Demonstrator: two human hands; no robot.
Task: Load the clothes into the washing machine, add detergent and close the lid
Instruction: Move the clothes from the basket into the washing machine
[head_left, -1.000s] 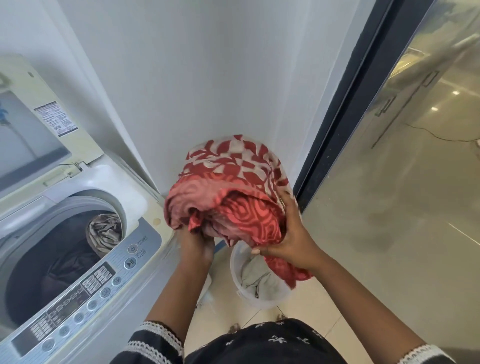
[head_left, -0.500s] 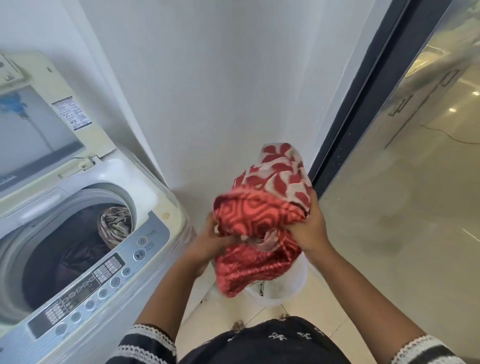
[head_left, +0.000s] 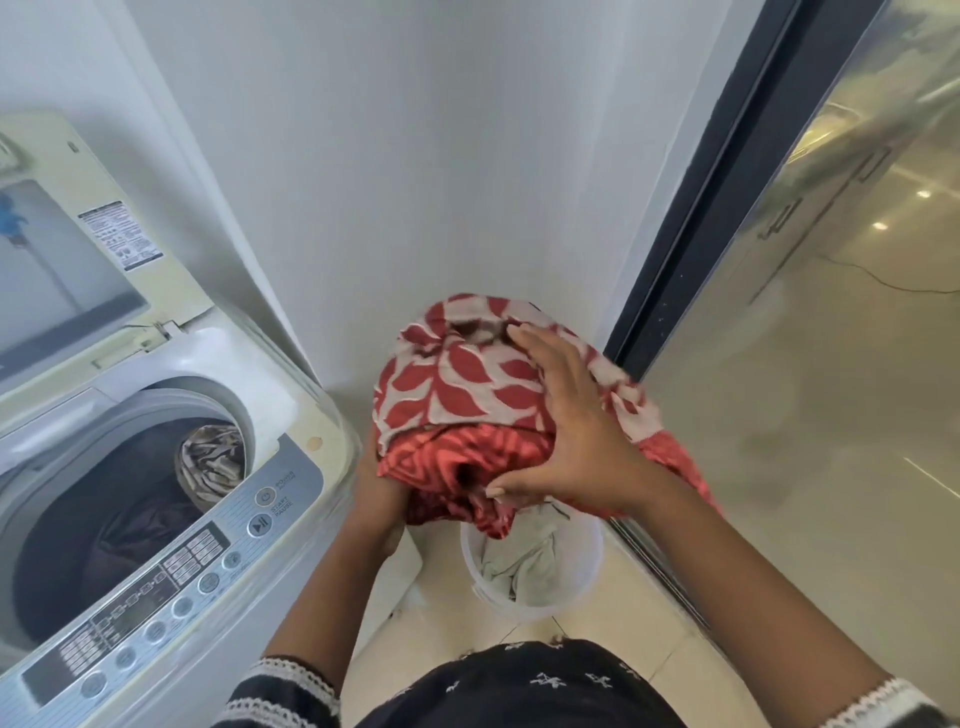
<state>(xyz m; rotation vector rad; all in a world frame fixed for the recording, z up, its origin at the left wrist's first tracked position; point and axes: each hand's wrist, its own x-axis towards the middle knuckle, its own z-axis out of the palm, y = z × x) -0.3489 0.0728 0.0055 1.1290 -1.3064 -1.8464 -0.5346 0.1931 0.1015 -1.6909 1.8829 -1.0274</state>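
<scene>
STEP: loading clothes, red bundle in hand, not yet in drum.

Near to far: I see the right hand (head_left: 566, 431) spread over the red patterned cloth (head_left: 462, 405), thumb and fingers clasping it; the left hand (head_left: 376, 488) supports it from below, finger state n/a, hidden. Bundle sits above the white bucket (head_left: 587, 577), which holds more laundry. Next, I judge: carry left into the washing machine (head_left: 291, 405) drum; lid (head_left: 67, 249) is up.

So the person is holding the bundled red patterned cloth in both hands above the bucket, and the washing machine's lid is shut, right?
Not quite: the lid is open, standing upright behind the drum, where clothes already lie. The head view shows it. The rest holds: both hands, left and right, hold the bundled red patterned cloth above the bucket.
</scene>
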